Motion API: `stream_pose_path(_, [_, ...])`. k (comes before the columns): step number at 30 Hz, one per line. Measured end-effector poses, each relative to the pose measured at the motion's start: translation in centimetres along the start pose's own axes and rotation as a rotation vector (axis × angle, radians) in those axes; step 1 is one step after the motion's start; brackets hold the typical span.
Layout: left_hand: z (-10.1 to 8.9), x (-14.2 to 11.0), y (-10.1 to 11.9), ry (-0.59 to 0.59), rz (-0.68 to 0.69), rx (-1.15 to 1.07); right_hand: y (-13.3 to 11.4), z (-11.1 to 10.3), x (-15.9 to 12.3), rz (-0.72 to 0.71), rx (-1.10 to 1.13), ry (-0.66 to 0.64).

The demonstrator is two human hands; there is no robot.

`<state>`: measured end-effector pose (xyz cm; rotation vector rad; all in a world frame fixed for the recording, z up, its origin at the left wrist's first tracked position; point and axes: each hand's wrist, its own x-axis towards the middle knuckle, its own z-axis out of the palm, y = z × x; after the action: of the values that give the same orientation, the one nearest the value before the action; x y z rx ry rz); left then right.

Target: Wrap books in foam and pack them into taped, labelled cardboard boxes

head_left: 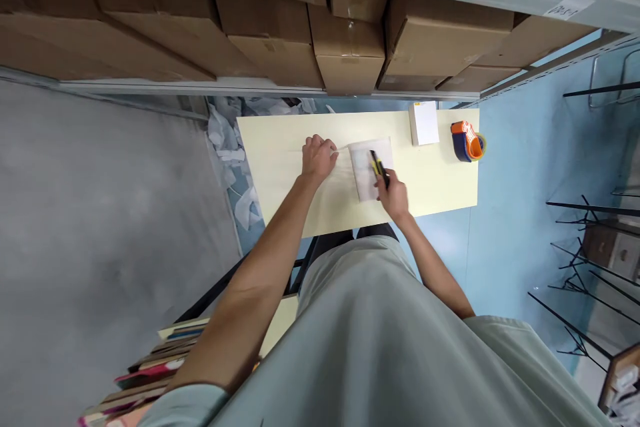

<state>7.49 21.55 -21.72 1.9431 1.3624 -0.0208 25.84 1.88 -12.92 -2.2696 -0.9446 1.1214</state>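
Note:
On the pale yellow table lies a flat white packet (369,177), roughly square, with faint marks on its face. My right hand (393,195) grips a black and yellow utility knife (379,165), its front end over the packet. To the packet's left, my left hand (319,157) rests low over the table with fingers curled and thumb toward the packet. A thin clear film (343,149) runs from these fingertips to the packet's upper left corner. Whether the knife's blade is out is too small to tell.
A white box (425,124) stands at the table's (445,187) back edge, beside an orange and blue tape dispenser (467,141). Cardboard boxes (350,57) fill the shelf above the far edge. Crumpled white plastic (225,137) lies on the floor at left, near a grey wall (110,213).

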Motion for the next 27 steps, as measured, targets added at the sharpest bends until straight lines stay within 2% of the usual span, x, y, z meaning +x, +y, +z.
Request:
stream_pose_path(3, [-0.3,0.3,-0.4,-0.02,0.025,-0.029,-3.4,4.3,2.2,-0.045,-0.139,-0.034])
stream_pose_path(6, [-0.4,0.7,-0.5,-0.073,-0.037,-0.106,-5.2,6.9,3.9,-0.021,-0.222,-0.051])
stream_pose_path(9, [-0.5,1.1,-0.6,-0.085,-0.086,-0.164,-5.5,8.4,4.2,-0.014,-0.246,-0.044])
stream_pose_path(15, [-0.1,1.8,-0.3,-0.043,-0.172,-0.198,-4.1,11.0,4.3,-0.049,-0.197,0.015])
stream_pose_path(20, [0.1,1.8,0.2,-0.023,-0.19,-0.168,-4.4,12.3,4.5,-0.012,-0.215,0.045])
stream_pose_path(27, [0.2,1.9,0.5,-0.032,-0.212,-0.139,-8.5,11.0,2.9,0.099,-0.382,-0.035])
